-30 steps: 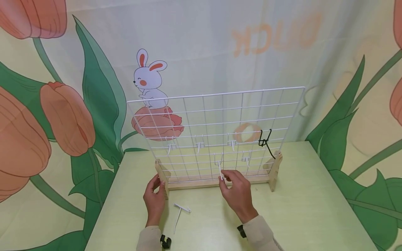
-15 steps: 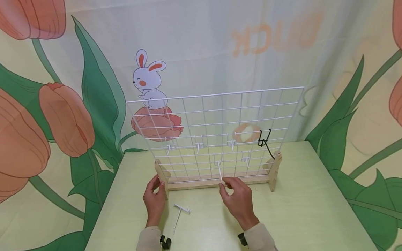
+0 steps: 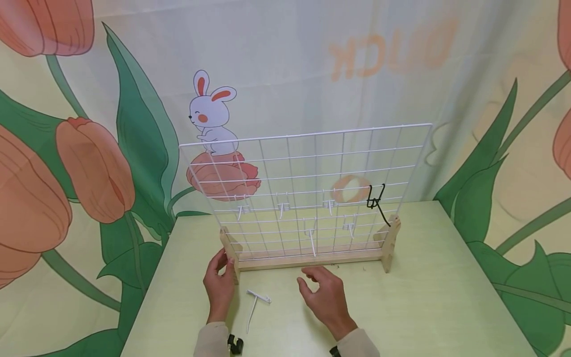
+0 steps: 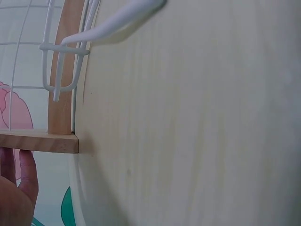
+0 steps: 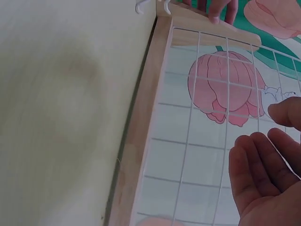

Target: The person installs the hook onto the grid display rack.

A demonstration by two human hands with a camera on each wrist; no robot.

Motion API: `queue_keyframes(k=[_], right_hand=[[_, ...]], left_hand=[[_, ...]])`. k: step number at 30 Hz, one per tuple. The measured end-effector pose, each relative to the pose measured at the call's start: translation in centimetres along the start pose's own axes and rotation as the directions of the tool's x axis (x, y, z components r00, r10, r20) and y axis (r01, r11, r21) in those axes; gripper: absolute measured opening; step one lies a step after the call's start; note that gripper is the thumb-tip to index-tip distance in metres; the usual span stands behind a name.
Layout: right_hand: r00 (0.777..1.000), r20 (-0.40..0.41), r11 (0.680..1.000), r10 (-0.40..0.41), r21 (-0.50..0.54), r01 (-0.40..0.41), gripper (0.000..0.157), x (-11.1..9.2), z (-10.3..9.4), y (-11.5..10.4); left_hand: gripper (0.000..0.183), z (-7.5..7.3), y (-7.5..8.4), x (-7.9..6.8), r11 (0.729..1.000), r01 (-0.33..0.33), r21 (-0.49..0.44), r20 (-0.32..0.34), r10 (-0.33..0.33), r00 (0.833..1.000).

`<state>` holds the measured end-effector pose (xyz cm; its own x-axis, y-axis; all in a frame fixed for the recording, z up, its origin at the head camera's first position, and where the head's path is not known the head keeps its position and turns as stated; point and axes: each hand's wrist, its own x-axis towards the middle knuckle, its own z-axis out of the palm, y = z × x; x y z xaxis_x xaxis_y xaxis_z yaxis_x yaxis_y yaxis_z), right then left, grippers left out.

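Observation:
My left hand point(image 3: 219, 287) holds the left wooden upright point(image 3: 230, 246) of a stand, its fingertips at the outer side in the left wrist view. The stand carries a white wire grid panel point(image 3: 287, 135). My right hand point(image 3: 327, 300) hovers just in front of the stand's base, fingers bent and apart from the thumb, holding nothing. Above it, a white hook point(image 3: 313, 242) hangs on the lower grid with its prong pointing forward. Between the hands, a loose white hook point(image 3: 258, 296) lies on the table; its wire frame point(image 4: 63, 49) appears large in the left wrist view.
Several other white hooks, one of them a hook point(image 3: 328, 204) near the middle, hang on the grid. A black hook point(image 3: 374, 202) hangs at the right. The wooden base bar point(image 3: 285, 263) runs along the table point(image 3: 428, 297). A printed curtain point(image 3: 285, 74) hangs behind.
My right hand has let go of the white hook's prong on the grid and drawn back toward me, slightly left. The left hand stays at the upright.

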<state>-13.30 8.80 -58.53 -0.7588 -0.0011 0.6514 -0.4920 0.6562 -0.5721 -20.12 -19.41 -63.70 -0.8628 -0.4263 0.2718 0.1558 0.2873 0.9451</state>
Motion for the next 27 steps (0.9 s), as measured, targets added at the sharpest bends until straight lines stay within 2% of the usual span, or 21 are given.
queue_keyframes(k=[5,11,14,20,23,27], right_hand=[[0.998,0.055,0.999,-0.02,0.027,0.018,0.023,-0.8,0.9,-0.1],[0.985,0.173,0.998,0.011,0.066,-0.023,0.024,-1.8,2.5,-0.6],[0.966,0.254,0.995,0.041,0.074,-0.062,0.025,-2.4,3.5,-0.9],[0.913,0.401,0.993,0.082,0.05,-0.111,0.026,-2.9,5.7,-1.6],[0.898,0.431,0.995,0.085,0.017,-0.102,0.026,-2.9,6.7,-1.9],[0.904,0.419,0.997,0.081,-0.019,-0.08,0.023,-2.8,7.7,-2.1]], left_hand=[[0.037,-0.1,0.0,-0.1,1.0,-0.001,0.006,0.0,0.001,1.0],[0.037,-0.2,0.1,-0.1,1.0,0.0,0.009,0.006,0.0,1.0],[0.037,-0.2,0.1,-0.1,1.0,-0.001,0.009,0.007,0.001,1.0],[0.037,-0.2,0.1,0.0,1.0,0.003,-0.002,0.003,-0.003,1.0],[0.037,-0.1,0.1,0.0,1.0,0.0,-0.006,0.0,0.0,1.0],[0.037,0.0,0.1,0.0,1.0,0.0,-0.008,0.001,0.0,1.0]])
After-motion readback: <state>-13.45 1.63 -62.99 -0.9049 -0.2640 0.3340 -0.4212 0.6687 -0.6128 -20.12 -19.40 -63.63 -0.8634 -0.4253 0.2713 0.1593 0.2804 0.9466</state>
